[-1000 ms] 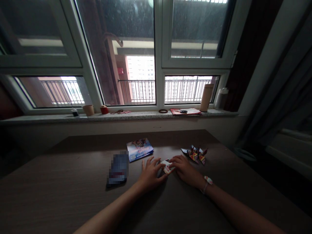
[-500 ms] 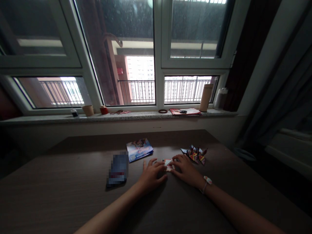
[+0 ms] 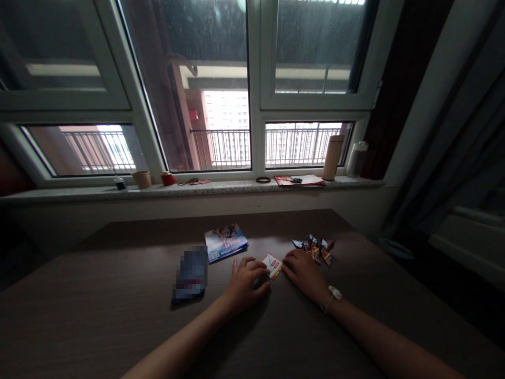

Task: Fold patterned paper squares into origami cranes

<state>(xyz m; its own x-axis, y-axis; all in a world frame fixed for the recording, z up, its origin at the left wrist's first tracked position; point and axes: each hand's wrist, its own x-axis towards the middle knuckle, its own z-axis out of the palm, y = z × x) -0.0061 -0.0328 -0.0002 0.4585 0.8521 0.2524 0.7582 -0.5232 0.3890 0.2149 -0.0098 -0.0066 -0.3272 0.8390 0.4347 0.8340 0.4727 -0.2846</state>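
Just between the two grips, a small folded paper (image 3: pixel 272 266) lay on the dark counter (image 3: pixel 98 295). Neither the left grip (image 3: pixel 245 284) nor the right grip (image 3: pixel 303 275) pinched it; both sat loosely spread right beside it. Past the right grip sat folded paper figures (image 3: pixel 315 250), and a picture booklet (image 3: pixel 225 242) lay past the left.

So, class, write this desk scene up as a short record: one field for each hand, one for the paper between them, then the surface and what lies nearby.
Left hand: resting on the table, fingers slightly curled, beside the paper
Right hand: resting on the table, beside the paper
Between hands: small red-and-white folded paper
Surface: dark wood-grain table
Nearby: folded paper figures, illustrated booklet, pixelated dark item
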